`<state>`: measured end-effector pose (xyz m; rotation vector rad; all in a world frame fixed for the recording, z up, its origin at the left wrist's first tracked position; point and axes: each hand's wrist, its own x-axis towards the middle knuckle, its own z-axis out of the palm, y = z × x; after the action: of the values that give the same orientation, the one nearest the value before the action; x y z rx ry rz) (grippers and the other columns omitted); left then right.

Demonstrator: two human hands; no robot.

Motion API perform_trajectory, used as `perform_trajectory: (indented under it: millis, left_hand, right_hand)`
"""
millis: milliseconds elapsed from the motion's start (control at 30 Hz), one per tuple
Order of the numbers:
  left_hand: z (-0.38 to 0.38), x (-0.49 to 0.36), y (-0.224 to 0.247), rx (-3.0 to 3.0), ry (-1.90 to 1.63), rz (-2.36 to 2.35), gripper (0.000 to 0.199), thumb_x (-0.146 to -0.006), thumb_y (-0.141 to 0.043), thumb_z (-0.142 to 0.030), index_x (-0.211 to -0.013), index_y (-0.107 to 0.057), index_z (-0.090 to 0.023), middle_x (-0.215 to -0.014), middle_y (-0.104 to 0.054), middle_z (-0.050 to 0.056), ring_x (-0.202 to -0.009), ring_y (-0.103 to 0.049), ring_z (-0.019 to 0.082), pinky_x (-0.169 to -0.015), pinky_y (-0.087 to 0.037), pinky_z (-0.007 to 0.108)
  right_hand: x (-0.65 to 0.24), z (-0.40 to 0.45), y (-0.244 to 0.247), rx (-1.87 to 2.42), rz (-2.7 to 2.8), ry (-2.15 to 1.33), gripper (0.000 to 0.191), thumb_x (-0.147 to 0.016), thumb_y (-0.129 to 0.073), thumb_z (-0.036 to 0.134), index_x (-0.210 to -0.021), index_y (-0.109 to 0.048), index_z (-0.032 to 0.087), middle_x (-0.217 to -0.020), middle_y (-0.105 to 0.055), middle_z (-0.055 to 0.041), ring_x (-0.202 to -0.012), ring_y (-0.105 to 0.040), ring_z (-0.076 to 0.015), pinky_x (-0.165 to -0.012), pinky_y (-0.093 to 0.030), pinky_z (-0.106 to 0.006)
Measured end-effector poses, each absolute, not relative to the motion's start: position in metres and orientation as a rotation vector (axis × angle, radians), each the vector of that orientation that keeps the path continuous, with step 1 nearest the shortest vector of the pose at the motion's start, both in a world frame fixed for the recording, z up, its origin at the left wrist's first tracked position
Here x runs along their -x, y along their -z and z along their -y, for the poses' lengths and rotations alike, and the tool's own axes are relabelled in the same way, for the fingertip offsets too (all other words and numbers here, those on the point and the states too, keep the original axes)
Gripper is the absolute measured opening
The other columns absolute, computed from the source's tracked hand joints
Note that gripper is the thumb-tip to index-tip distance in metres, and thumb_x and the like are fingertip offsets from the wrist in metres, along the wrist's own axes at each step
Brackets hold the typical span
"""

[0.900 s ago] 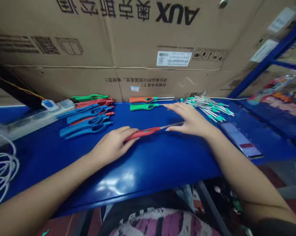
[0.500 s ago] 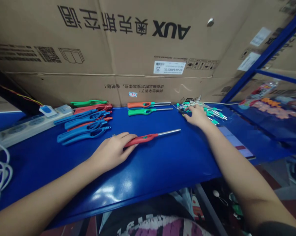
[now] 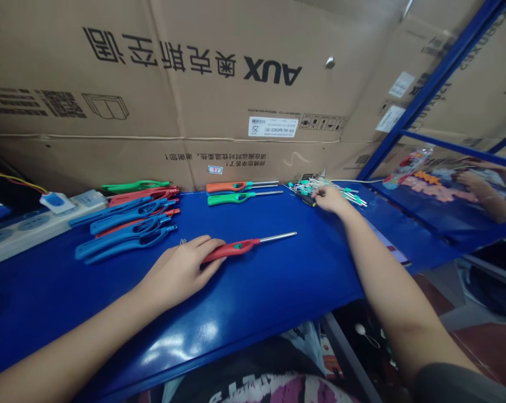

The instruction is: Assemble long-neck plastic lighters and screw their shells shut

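My left hand (image 3: 189, 264) is wrapped around the handle of a red long-nosed lighter (image 3: 232, 249). Its metal tube points right, held over the table. At the back, the fingers of my right hand (image 3: 331, 199) are curled together at the edge of a pile of thin metal rods with green ends and pale wires (image 3: 350, 195). What they pinch, if anything, is hidden. Just left of those fingertips lies a small black tool with a yellow mark (image 3: 305, 198). Orange (image 3: 225, 186) and green (image 3: 225, 198) lighters with metal tubes lie side by side behind the red one.
Blue lighter handles (image 3: 122, 239), with red and green ones, are stacked at the left beside a white power strip (image 3: 30, 231). A cardboard wall (image 3: 173, 117) backs the blue table (image 3: 253, 296). Beyond a blue frame bar (image 3: 435, 67) are a bottle (image 3: 408, 165) and another person's hands (image 3: 483, 193).
The view has turned somewhat right. My right hand's fingers have drawn together at the pile. My left hand keeps its grip on the red lighter.
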<state>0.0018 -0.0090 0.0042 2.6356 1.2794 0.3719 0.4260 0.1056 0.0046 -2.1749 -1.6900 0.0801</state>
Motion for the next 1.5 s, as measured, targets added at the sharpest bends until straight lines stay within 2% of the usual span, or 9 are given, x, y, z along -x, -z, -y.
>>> perform_trajectory:
  millis: [167, 300, 500, 633, 867, 1067, 1200, 1300, 1500]
  left_hand:
    - [0.008, -0.002, -0.004, -2.629, -0.363, -1.283, 0.035, -0.099, -0.045, -0.04, -0.126, -0.062, -0.028, -0.114, -0.07, 0.004, -0.097, -0.069, 0.026, -0.078, -0.05, 0.034]
    - [0.007, -0.002, -0.001, -2.623, -0.36, -1.262, 0.036, -0.1, -0.043, -0.045, -0.126, -0.063, -0.028, -0.116, -0.07, 0.004, -0.098, -0.068, 0.026, -0.079, -0.05, 0.035]
    - [0.007, -0.002, 0.0, -2.611, -0.357, -1.252, 0.038, -0.101, -0.042, -0.046, -0.126, -0.064, -0.028, -0.115, -0.071, 0.004, -0.096, -0.068, 0.025, -0.079, -0.05, 0.034]
    - [0.007, -0.002, 0.0, -2.612, -0.372, -1.238, 0.037, -0.1, -0.043, -0.046, -0.125, -0.064, -0.027, -0.115, -0.071, 0.005, -0.099, -0.068, 0.026, -0.08, -0.051, 0.035]
    - [0.006, -0.003, -0.001, -2.608, -0.376, -1.225, 0.036, -0.1, -0.045, -0.045, -0.124, -0.065, -0.027, -0.114, -0.071, 0.005, -0.095, -0.069, 0.026, -0.079, -0.051, 0.034]
    - [0.01, -0.01, 0.001, -2.556, -0.367, -1.212, 0.036, -0.101, -0.044, -0.044, -0.125, -0.065, -0.027, -0.113, -0.07, 0.006, -0.095, -0.069, 0.024, -0.08, -0.052, 0.033]
    - [0.015, -0.014, 0.0, -2.542, -0.356, -1.238, 0.039, -0.102, -0.044, -0.044, -0.133, -0.061, -0.028, -0.117, -0.068, 0.007, -0.097, -0.07, 0.026, -0.08, -0.053, 0.034]
    - [0.018, -0.014, -0.003, -2.541, -0.347, -1.235, 0.037, -0.102, -0.042, -0.043, -0.131, -0.059, -0.027, -0.119, -0.066, 0.007, -0.097, -0.069, 0.026, -0.081, -0.052, 0.035]
    - [0.021, -0.014, -0.011, -2.371, -0.457, -1.278, 0.032, -0.101, -0.043, -0.047, -0.116, -0.058, -0.023, -0.11, -0.067, 0.008, -0.093, -0.066, 0.027, -0.081, -0.049, 0.039]
  right_hand:
    - [-0.432, -0.103, -0.012, 2.173, 1.631, -0.018, 0.034, -0.08, -0.049, 0.008, -0.097, -0.077, 0.016, -0.095, -0.077, -0.0063, -0.084, -0.068, -0.0189, -0.079, -0.051, -0.026]
    - [-0.43, -0.106, -0.002, 2.176, 1.704, -0.03, 0.03, -0.08, -0.055, 0.011, -0.097, -0.079, 0.016, -0.094, -0.076, -0.0077, -0.084, -0.068, -0.0199, -0.082, -0.051, -0.028]
    - [-0.429, -0.111, 0.015, 2.208, 1.731, 0.048, 0.048, -0.085, -0.06, 0.02, -0.131, -0.068, 0.016, -0.117, -0.069, -0.0159, -0.103, -0.066, -0.027, -0.095, -0.049, -0.035]
    - [-0.433, -0.111, 0.015, 2.192, 1.725, 0.106, 0.058, -0.084, -0.061, 0.019, -0.142, -0.06, 0.017, -0.124, -0.063, -0.0168, -0.107, -0.065, -0.0277, -0.099, -0.047, -0.036]
    - [-0.422, -0.111, 0.012, 2.034, 1.792, 0.215, 0.033, -0.086, -0.054, 0.02, -0.114, -0.072, 0.014, -0.109, -0.063, -0.0144, -0.105, -0.06, -0.0272, -0.1, -0.046, -0.037]
    - [-0.39, -0.134, 0.012, 1.96, 1.856, 0.304, 0.036, -0.091, -0.057, 0.033, -0.12, -0.07, 0.018, -0.127, -0.055, -0.0166, -0.122, -0.046, -0.0331, -0.105, -0.037, -0.045]
    - [-0.375, -0.161, 0.009, 2.049, 1.8, 0.276, 0.032, -0.088, -0.064, 0.038, -0.1, -0.075, 0.011, -0.127, -0.053, -0.0219, -0.124, -0.04, -0.0386, -0.104, -0.033, -0.052]
    - [-0.369, -0.173, 0.009, 2.094, 1.723, 0.207, 0.026, -0.083, -0.069, 0.034, -0.091, -0.075, 0.01, -0.127, -0.052, -0.0227, -0.126, -0.039, -0.0394, -0.105, -0.031, -0.055]
    - [-0.361, -0.166, -0.001, 1.936, 1.523, 0.003, 0.02, -0.085, -0.061, 0.027, -0.092, -0.072, 0.012, -0.129, -0.054, -0.0217, -0.131, -0.041, -0.0386, -0.11, -0.032, -0.057]
